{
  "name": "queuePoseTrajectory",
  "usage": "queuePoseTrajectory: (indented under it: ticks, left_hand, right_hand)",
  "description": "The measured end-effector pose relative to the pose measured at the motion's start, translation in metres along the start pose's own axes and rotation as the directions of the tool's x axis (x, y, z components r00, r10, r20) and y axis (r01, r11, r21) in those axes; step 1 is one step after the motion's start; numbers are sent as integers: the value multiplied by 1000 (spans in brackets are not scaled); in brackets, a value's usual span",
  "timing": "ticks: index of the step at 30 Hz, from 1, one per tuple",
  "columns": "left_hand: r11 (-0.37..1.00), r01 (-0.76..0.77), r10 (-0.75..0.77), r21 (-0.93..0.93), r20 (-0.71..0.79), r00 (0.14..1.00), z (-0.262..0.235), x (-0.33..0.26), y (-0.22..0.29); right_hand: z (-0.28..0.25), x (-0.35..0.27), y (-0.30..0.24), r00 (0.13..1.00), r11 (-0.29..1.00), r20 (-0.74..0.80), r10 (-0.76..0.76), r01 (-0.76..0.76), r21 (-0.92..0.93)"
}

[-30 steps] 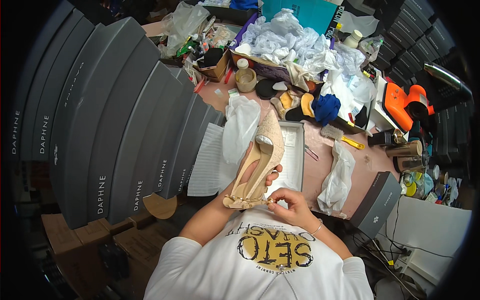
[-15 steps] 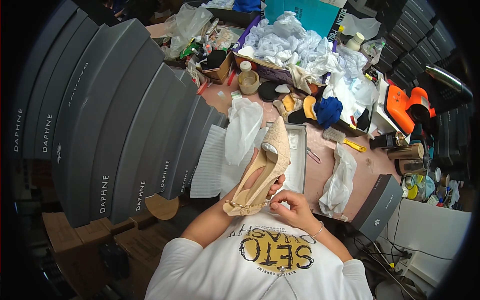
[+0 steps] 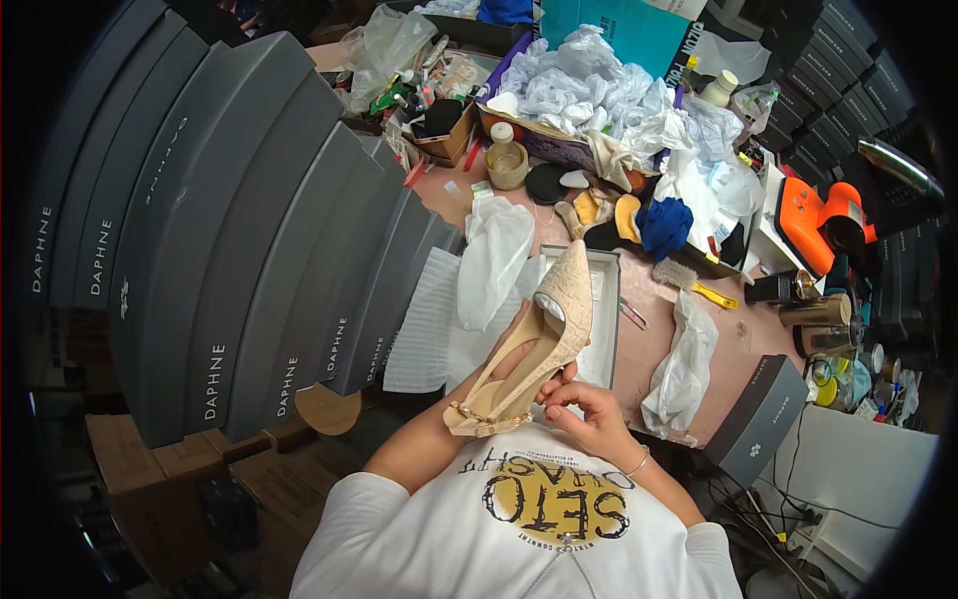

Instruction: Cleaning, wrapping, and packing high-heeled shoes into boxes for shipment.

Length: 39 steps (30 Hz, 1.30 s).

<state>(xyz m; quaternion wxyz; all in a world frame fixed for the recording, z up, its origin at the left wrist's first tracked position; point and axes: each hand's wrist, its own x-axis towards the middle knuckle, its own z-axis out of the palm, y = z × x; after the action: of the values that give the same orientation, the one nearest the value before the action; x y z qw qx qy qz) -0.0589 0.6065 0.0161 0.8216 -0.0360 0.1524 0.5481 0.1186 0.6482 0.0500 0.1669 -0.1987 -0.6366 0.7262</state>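
Observation:
A beige, textured pointed-toe slingback heel point(image 3: 562, 304) is held in front of my chest, its toe pointing away and up. Beneath and around its side, my left hand point(image 3: 512, 356) is closed on it, partly hidden by the shoe. A strap with gold-coloured trim point(image 3: 489, 419) crosses its near end. Close beside that end, my right hand point(image 3: 589, 414) has its thumb and fingers bent together in a pinch against the shoe's side. What lies between those fingertips is too small to tell. Behind the shoe, an open grey-rimmed shoebox point(image 3: 605, 329) lies on the table.
Stacked dark grey shoeboxes point(image 3: 215, 240) rise at the left; another grey box point(image 3: 755, 419) stands at the right. White tissue paper point(image 3: 681, 364), a yellow-handled brush point(image 3: 699, 285), a bottle point(image 3: 506, 160) and a blue cloth point(image 3: 663, 226) lie on the pink table. Crumpled plastic point(image 3: 589, 85) fills a box behind.
My right fingers have moved slightly up and in against the shoe's side. The shoe remains in my left hand, tilted a little differently. The whole view has shifted slightly.

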Motion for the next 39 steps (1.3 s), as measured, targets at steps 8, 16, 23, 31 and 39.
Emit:
queuePoseTrajectory:
  ticks: [8, 16, 23, 31, 39]
  left_hand:
    - [997, -15, 11, 69, 62, 998, -7, 4, 2]
    - [998, 63, -63, 29, 6, 998, -11, 3, 3]
    - [998, 57, -57, 27, 29, 998, -10, 2, 5]
    - [990, 9, -15, 138, 45, 999, -10, 6, 13]
    - [987, 7, -11, 161, 21, 1000, -13, 9, 16]
  right_hand:
    - [-1, 0, -2, 999, 999, 2, 37, -37, 11]
    - [-1, 1, 0, 1000, 1000, 19, 22, -23, 12]
    - [-2, 1, 3, 999, 999, 8, 43, -43, 2]
    - [-1, 2, 3, 1000, 1000, -8, -11, 10, -22]
    - [-3, 2, 8, 1000, 999, -8, -4, 4, -47]
